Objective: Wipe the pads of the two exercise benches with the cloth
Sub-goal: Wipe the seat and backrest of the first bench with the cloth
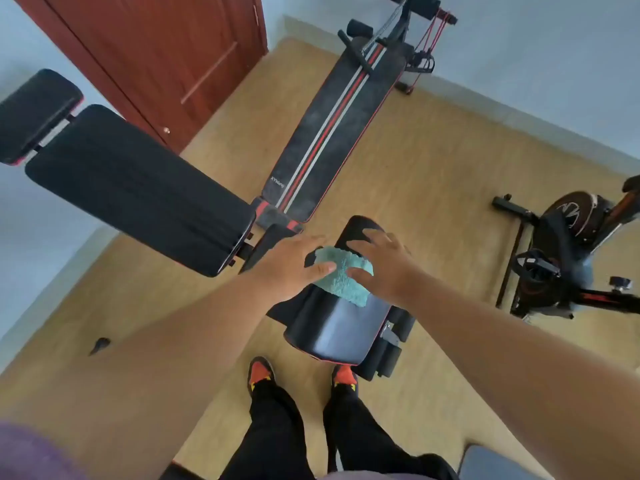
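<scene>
A teal fluffy cloth (346, 277) lies on the black seat pad (332, 327) of the near bench, right in front of me. My left hand (291, 265) presses on the cloth's left side with its thumb on top. My right hand (384, 265) rests on the cloth's right side, fingers spread over the pad's far end. The same bench's long black back pad (138, 188) rises to the left, with a smaller head pad (34, 112) beyond it. A second bench with a dusty black pad and red-and-white stripes (329, 133) lies further back on the floor.
An exercise bike (571, 244) stands at the right. A red-brown door (156, 57) is at the back left. The floor is tan wood. My feet in red-and-black shoes (263, 375) stand just before the seat pad. A small dark object (100, 344) lies on the floor at left.
</scene>
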